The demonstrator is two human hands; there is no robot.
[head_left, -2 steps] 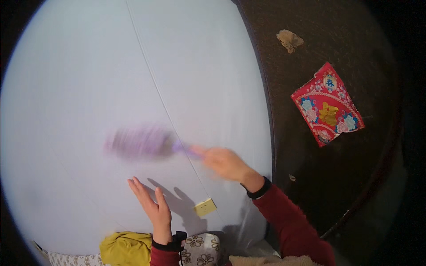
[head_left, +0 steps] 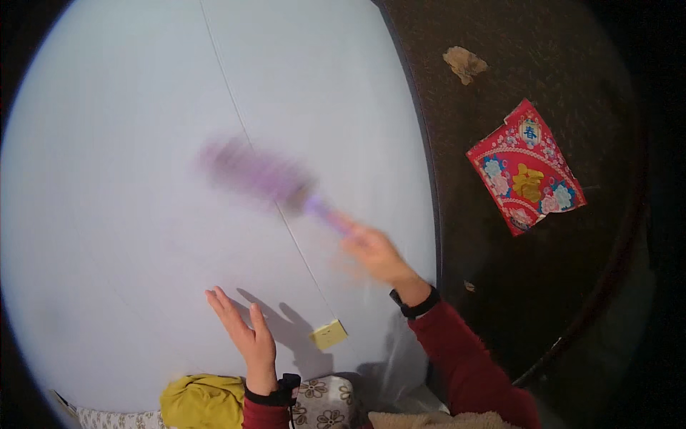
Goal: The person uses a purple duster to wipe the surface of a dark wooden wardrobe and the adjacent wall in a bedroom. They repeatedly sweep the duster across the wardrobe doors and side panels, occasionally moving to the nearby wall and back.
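Note:
A purple fluffy duster [head_left: 259, 172], smeared by motion, is in my right hand [head_left: 380, 254]. My fingers are closed around its lilac handle, and its head points up and to the left across the pale wall [head_left: 128, 236]. A thin seam line runs behind the duster. Lower down, my left hand [head_left: 250, 342] is empty, with its fingers stretched out and the thumb apart. It is up against or very near the wall, casting a shadow to its right. Whether the duster touches the wall I cannot tell.
A yellowish socket plate [head_left: 329, 334] is on the wall right of my left hand. Below lie a mustard-yellow cloth [head_left: 204, 402] and flower-patterned fabric [head_left: 325, 402]. At the right, a dark panel [head_left: 529, 286] bears a torn red decorated sheet [head_left: 527, 168] and a tan scrap [head_left: 465, 64].
The duster has swung upward and slightly right, and its head now tilts up. My right hand has shifted a little to the right. The left hand stays in place.

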